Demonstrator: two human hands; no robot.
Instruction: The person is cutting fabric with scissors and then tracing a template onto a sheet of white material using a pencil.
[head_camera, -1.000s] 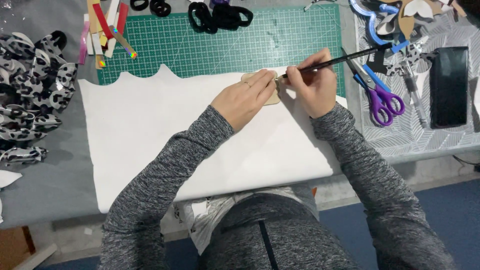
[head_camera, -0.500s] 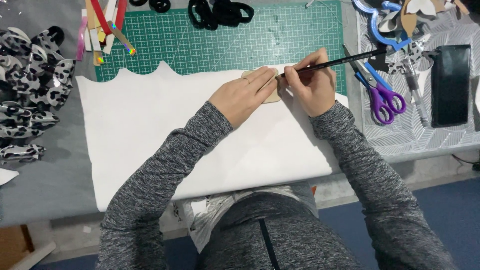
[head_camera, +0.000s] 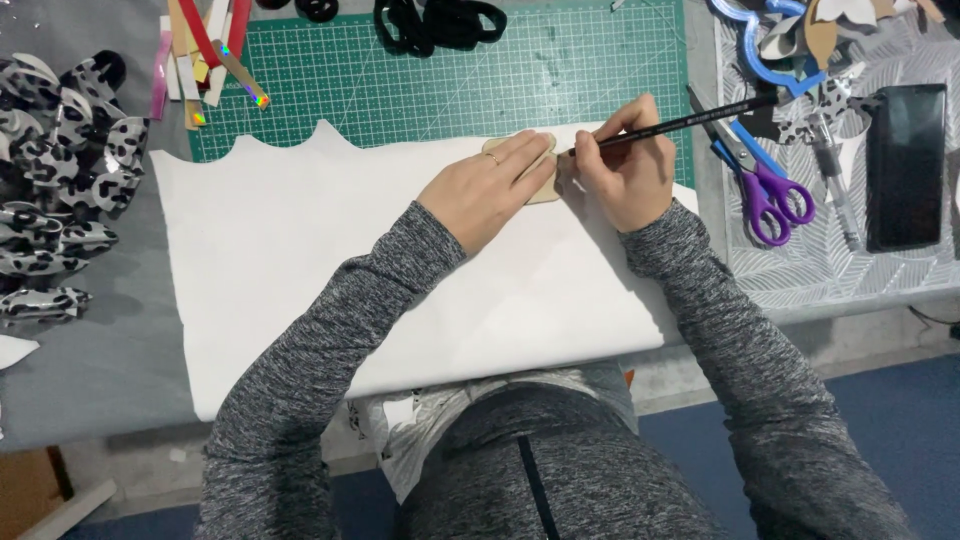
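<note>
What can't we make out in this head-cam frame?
- Tan template: mostly hidden under the left hand, head view.
- Pencil tip: too small, beside the right hand; any drawn line invisible.
- Black loops: cut off by the top edge.
- White sheet near edge: covered by the sleeves.

Grey worktable (head_camera: 90, 400) (blue floor (head_camera: 900, 420))

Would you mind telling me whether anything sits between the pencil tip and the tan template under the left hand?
Nothing visible does. The right hand holds the black pencil with its tip at the edge of the tan template, which the left hand presses onto the white sheet.
</note>
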